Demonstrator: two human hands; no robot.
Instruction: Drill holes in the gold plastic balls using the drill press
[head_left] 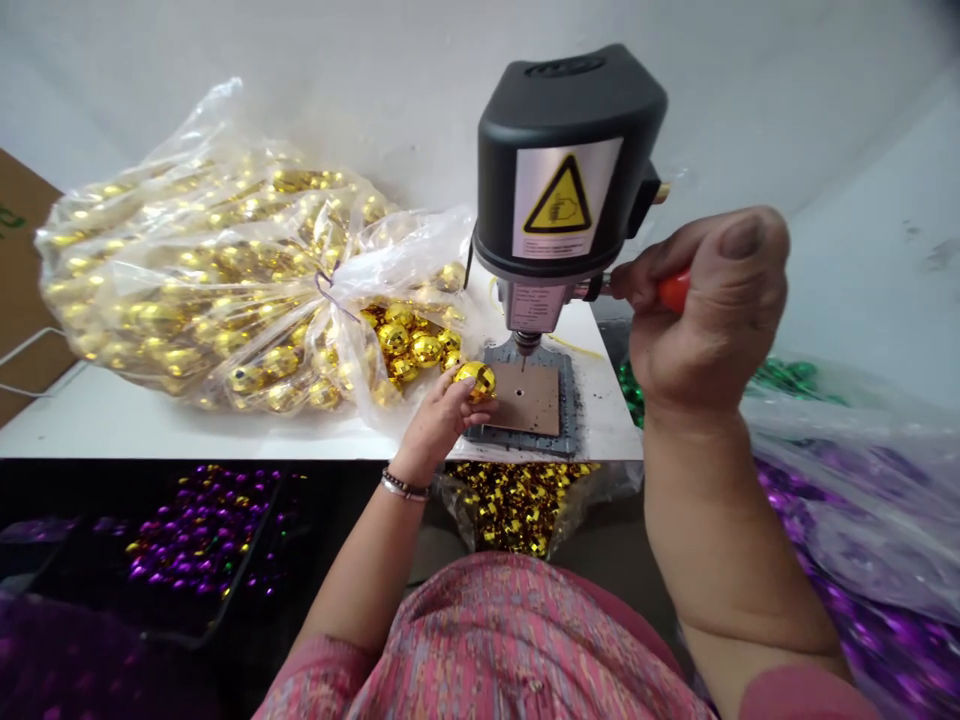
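My left hand (442, 418) holds a gold faceted ball (477, 381) between thumb and fingers, at the left edge of a brown plate (529, 400). The plate lies on the dark base of a small black drill press (570, 150) and has a small hole in it. A thin drill bit (524, 362) points down above the plate, apart from the ball. My right hand (709, 300) is wrapped round the red-knobbed lever (674, 291) on the drill's right side. More gold balls (412, 345) lie just behind my left hand, at the mouth of a plastic bag.
A large tied clear bag of gold balls (202, 290) covers the table's left part. Below the front edge hangs an open bag of gold balls (525, 505). Purple balls (202, 530) lie low left; bags of purple and green ones stand at right. A cardboard box (22, 270) is far left.
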